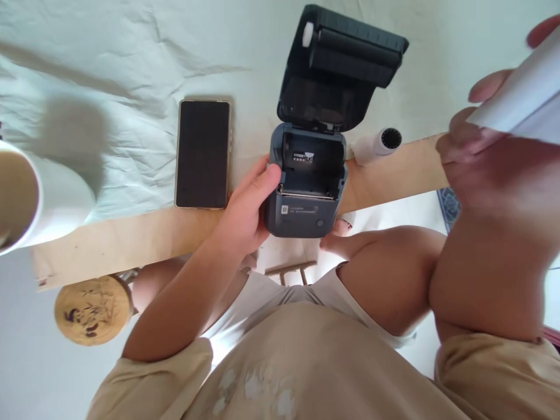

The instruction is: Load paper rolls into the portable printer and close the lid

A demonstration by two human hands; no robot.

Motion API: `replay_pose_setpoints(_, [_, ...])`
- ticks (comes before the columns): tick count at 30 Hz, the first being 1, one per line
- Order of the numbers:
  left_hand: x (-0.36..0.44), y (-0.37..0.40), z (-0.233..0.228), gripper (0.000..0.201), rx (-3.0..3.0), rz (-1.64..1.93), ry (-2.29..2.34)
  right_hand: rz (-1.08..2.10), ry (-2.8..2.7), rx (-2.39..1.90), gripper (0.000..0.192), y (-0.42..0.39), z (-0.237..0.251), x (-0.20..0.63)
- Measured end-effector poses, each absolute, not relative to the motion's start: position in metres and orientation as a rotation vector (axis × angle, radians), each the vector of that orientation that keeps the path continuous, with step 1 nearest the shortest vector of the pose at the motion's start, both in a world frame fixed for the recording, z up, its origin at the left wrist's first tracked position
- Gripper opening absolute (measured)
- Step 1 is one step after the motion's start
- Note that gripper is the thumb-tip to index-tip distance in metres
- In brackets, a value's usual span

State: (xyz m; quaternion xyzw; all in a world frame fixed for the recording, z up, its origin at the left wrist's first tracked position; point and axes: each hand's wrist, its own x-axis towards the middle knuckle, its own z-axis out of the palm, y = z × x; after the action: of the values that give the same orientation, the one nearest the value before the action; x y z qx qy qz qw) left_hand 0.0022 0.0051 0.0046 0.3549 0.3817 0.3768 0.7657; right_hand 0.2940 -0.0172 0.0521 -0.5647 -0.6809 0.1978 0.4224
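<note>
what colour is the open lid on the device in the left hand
The lid is near black, best seen in the head view.

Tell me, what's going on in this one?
A person holds a small dark printer in the left hand, its lid open and the compartment exposed. The right hand grips a white object partly out of frame. A phone lies on the table, with a white cup farther left.

I see the left hand [250, 201] gripping an open-lidded portable label printer [311, 166]; off to the right, the right hand [476, 143] holds white paper [531, 96]. A dark-screened smartphone [203, 154] lies left, a white cup [56, 192] farther left.
</note>
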Motion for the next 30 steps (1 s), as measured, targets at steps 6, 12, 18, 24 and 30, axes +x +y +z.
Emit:
replay_pose_setpoints(6, [0.004, 0.005, 0.003, 0.046, 0.76, 0.875, 0.827, 0.311, -1.464, -1.486, 0.027, -0.002, 0.005, 0.32])
replay_pose_setpoints(12, [0.003, 0.006, 0.001, 0.046, 0.802, 0.873, 0.847, 0.106, -1.712, -1.775, 0.045, -0.005, 0.005, 0.322])
replay_pose_setpoints(18, [0.002, 0.008, 0.006, 0.032, 0.707, 0.863, 0.694, -0.091, -1.683, -1.519, 0.036, -0.024, 0.032, 0.282])
replay_pose_setpoints(24, [0.001, 0.005, 0.006, 0.041, 0.717, 0.893, 0.75, -0.028, -2.066, -1.822, 0.049, -0.018, 0.031, 0.238])
replay_pose_setpoints(30, [0.003, 0.004, 0.006, 0.033, 0.693, 0.917, 0.748, 0.243, -1.881, -1.829, 0.051, -0.007, 0.021, 0.227])
